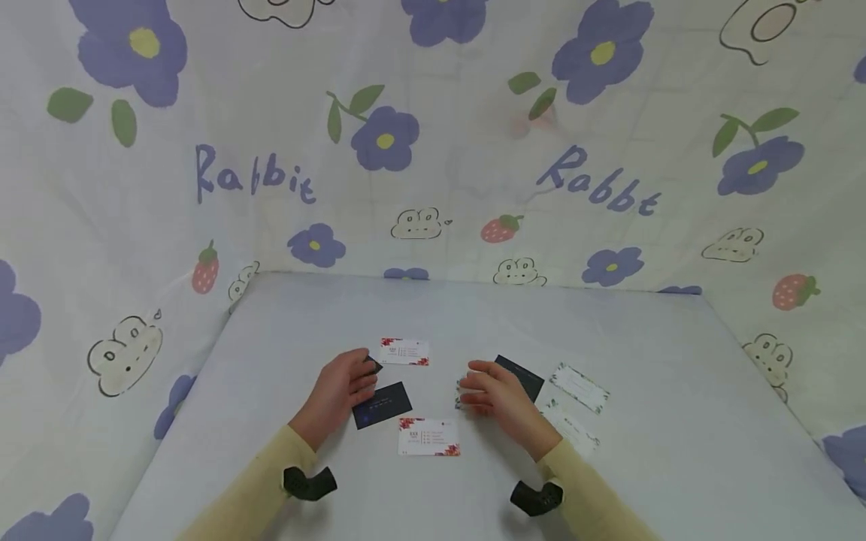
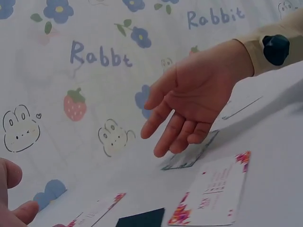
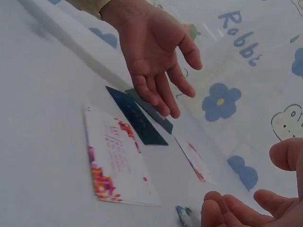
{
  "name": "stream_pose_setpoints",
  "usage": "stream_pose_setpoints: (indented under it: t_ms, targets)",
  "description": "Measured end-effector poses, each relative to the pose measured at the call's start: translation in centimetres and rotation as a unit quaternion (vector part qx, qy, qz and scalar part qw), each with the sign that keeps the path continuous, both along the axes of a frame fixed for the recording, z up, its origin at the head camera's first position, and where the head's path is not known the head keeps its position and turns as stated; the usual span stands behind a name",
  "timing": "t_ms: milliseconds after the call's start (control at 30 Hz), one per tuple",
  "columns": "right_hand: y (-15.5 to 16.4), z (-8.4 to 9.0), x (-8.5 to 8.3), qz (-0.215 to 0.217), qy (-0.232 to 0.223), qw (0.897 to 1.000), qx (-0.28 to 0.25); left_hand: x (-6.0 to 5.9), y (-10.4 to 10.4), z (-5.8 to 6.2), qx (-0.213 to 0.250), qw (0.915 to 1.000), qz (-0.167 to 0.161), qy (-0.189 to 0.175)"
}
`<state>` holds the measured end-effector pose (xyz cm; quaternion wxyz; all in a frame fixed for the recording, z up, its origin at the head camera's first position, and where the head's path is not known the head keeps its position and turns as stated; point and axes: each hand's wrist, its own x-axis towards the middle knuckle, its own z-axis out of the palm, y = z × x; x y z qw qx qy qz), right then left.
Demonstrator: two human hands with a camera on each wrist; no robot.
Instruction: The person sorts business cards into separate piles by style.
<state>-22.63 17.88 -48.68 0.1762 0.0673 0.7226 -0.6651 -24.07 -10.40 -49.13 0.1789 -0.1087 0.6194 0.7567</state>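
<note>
A person in pale yellow sleeves sits at a white tabletop (image 1: 284, 330) backed by a flower-and-rabbit printed cloth (image 1: 433, 150), with business cards spread before both hands.

Left hand (image 1: 338, 392): it hovers just above the tabletop, fingers relaxed and slightly bent, its grip apart and holding nothing. Its fingertips lie over the near end of a dark navy card (image 1: 382, 405) that rests flat on the tabletop; from the right wrist view a second dark card (image 3: 156, 113) shows partly beneath the fingers, overlapped with the first. Whether the fingertips touch either card cannot be told.

Right hand (image 1: 492, 394): palm turned inward, fingers loosely extended, grip apart and empty. Beneath its fingers lies a pale card with a patterned border (image 2: 189, 153), flat on the tabletop and partly hidden by the hand. Just behind the hand lies another black card (image 1: 521, 373).

Between the two hands, nearer the person, a white card with red floral corners (image 1: 428, 437) lies face up. A matching floral-cornered card (image 1: 404, 352) lies beyond the left hand. To the right of the right hand are two pale green-bordered cards, one farther (image 1: 579, 388) and one nearer (image 1: 571, 430).

A black wrist-worn device sits on each forearm (image 1: 309, 482) (image 1: 537, 497).
</note>
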Motion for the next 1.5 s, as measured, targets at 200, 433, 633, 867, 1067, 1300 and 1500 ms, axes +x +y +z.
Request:
stream_pose_setpoints:
  t_ms: [200, 433, 633, 867, 1067, 1300, 1500]
  targets:
    - [-1.3, 0.1, -4.7, 0.002, -0.029, 0.999, -0.035, -4.7, 0.4, 0.2, -0.051, 0.9981, 0.034, -0.006]
    - [-2.8, -0.1, -7.0, -0.002, -0.046, 0.999, -0.02, -7.5, 0.8, 0.1, -0.078, 0.9963, 0.033, -0.012]
    - [-4.2, -0.1, -7.5, 0.0, -0.058, 0.997, -0.047, -7.7, 1.3, 0.2, -0.076, 0.9963, 0.017, -0.035]
    - [-4.9, -0.4, -8.0, -0.028, -0.074, 0.995, -0.062, -7.6, 1.6, 0.3, -0.077, 0.9962, 0.023, -0.034]
    - [-4.9, -0.8, -8.3, -0.05, -0.095, 0.991, -0.082, -7.7, 1.5, 0.0, -0.061, 0.9966, 0.032, -0.045]
    - [-5.2, -0.9, -8.1, -0.061, -0.08, 0.991, -0.094, -7.6, 1.8, 0.1, -0.073, 0.9962, 0.026, -0.04]
    - [-5.9, -0.7, -7.5, -0.058, -0.046, 0.996, -0.053, -7.7, 1.7, -0.1, -0.079, 0.9957, 0.028, -0.04]
